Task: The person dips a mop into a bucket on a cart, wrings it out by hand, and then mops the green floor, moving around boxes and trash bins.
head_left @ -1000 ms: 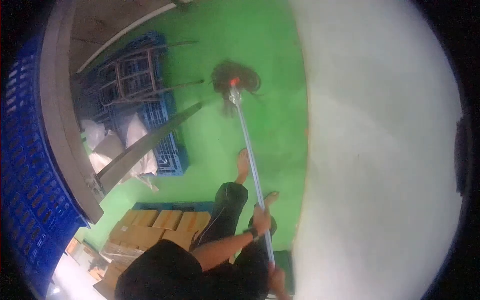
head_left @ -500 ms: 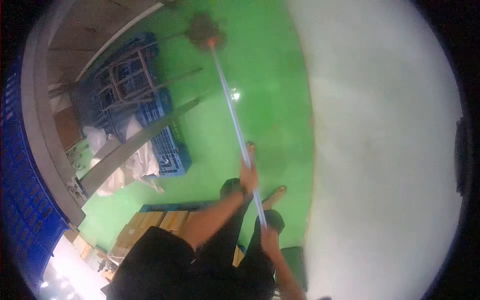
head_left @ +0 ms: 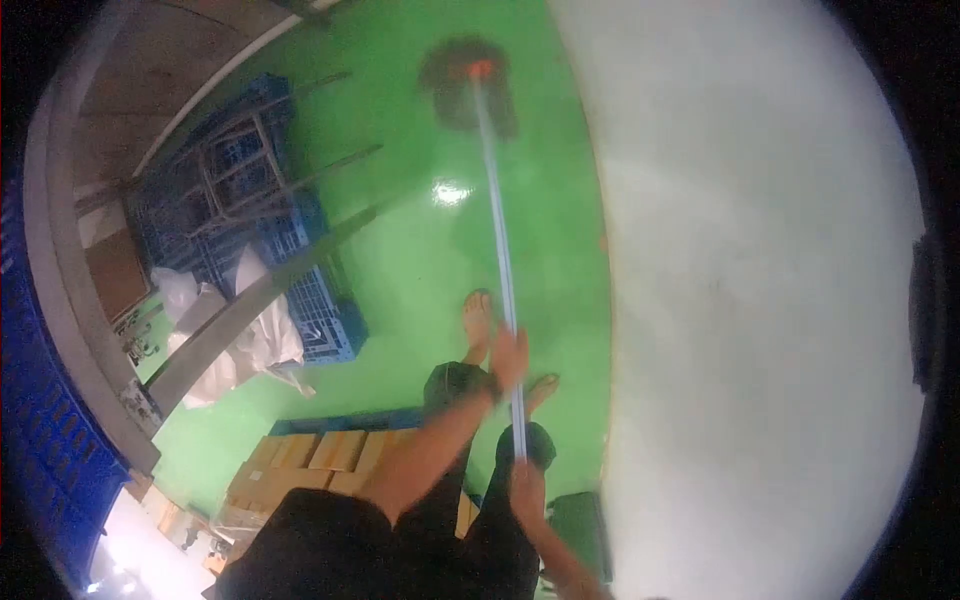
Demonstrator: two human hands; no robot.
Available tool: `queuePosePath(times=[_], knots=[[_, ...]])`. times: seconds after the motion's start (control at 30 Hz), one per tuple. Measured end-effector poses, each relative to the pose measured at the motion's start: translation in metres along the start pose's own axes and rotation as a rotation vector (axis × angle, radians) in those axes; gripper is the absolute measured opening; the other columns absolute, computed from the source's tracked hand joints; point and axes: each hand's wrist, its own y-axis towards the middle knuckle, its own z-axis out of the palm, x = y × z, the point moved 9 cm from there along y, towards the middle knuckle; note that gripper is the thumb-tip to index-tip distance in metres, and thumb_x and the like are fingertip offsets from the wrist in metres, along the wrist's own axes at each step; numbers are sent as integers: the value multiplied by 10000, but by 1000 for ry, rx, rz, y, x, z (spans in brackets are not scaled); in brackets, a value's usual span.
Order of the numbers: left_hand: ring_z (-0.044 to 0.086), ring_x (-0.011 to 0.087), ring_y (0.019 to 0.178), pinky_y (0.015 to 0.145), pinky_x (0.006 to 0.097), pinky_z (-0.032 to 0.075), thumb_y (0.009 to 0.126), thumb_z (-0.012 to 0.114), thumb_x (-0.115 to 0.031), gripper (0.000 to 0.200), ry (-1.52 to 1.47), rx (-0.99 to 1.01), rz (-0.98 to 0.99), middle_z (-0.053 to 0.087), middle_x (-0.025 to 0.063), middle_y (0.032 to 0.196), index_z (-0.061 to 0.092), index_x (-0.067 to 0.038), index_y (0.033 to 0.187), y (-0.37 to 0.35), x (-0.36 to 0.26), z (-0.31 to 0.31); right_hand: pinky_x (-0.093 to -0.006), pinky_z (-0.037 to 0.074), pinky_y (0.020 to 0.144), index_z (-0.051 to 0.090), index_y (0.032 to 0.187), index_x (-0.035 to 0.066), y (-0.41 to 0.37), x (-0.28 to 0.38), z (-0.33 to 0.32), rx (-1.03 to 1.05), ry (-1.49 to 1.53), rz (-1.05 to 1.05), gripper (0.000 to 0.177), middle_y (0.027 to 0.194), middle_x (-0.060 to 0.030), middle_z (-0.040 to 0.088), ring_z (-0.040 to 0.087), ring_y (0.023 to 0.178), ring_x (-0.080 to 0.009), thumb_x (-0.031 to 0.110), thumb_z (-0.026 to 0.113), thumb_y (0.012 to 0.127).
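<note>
A mop with a long pale handle [head_left: 497, 205] stretches from my hands up across the green floor. Its dark, blurred head [head_left: 468, 90], with an orange joint, lies on the floor at the top of the head view. My left hand [head_left: 510, 358] is wrapped around the lower part of the handle. Closer to me, my right hand [head_left: 528, 490] grips the handle near its end. My bare feet stand on the floor on either side of the handle, the left foot [head_left: 478, 318] farther forward.
To the left are blue pallets [head_left: 335, 325] with a metal frame, white plastic bags [head_left: 270, 320] and a slanting beam [head_left: 255, 300]. Cardboard boxes [head_left: 338, 450] sit beside my legs. A blue crate [head_left: 50, 430] is at far left. A white surface [head_left: 750, 300] runs along the right.
The mop head has swept to the right across the floor, and the handle is more upright in view. Both hands keep their grip. The view has shifted slightly.
</note>
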Motion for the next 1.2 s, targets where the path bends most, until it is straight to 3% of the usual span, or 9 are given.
queuePosePath(times=[0.1,0.17,0.23,0.53,0.7,0.77,0.83,1.0,1.2], knots=[[574,402,702,586,463,470,882,484,-232,305,-49,-59,106,580,241,765,466,52,992,179,-53,-13,-473,410,642,475,1042,0,159,77,7,-308,-190,-532,268,763,-220,531,539,707,-366,150,527,825],[579,398,699,574,458,476,879,492,-227,308,-115,-127,190,581,239,761,458,56,994,210,-72,-13,-468,411,649,462,1054,-4,181,102,-11,163,820,412,240,753,-211,539,541,715,-367,145,471,866],[582,388,687,556,454,474,877,496,-220,309,-117,-123,262,584,235,767,454,57,1006,190,-79,11,-456,411,638,474,1006,-16,177,48,-28,-288,82,-69,237,707,-186,521,535,684,-342,190,436,896],[585,380,628,540,451,475,889,481,-238,392,-377,473,-270,575,239,723,394,43,1148,-304,2,147,-391,376,728,488,1031,-25,-374,-399,33,39,-247,420,395,911,-159,528,463,820,-243,344,377,944],[590,412,752,626,506,457,899,462,-273,429,-485,524,-318,569,309,816,378,43,1176,-247,-60,116,-392,392,742,514,1081,-50,-243,-140,-98,257,28,862,454,834,-132,499,445,784,-220,366,384,956],[569,414,867,682,531,430,890,469,-272,473,243,-73,695,551,326,928,369,53,1219,-182,-80,142,-477,396,526,570,815,-27,-127,-65,-128,-141,-196,387,435,539,-203,485,497,516,-322,346,383,938],[565,413,900,716,536,434,887,477,-251,485,-327,243,-42,549,296,1030,380,74,1233,-33,-57,153,-499,385,575,549,799,-59,-19,-45,-118,-129,8,301,426,653,-266,525,532,625,-440,297,367,947],[605,383,756,620,458,482,880,499,-235,486,-277,57,3,600,263,809,387,128,1183,167,-110,48,-423,399,541,508,798,-50,156,63,-105,-205,93,-90,376,620,-223,470,525,616,-410,249,344,955],[543,422,967,805,479,436,887,480,-228,432,-319,216,5,547,301,1029,416,92,1169,-78,2,97,-480,408,612,540,912,-43,-62,-35,-45,-5,-3,227,391,747,-288,534,532,705,-451,296,350,951]])
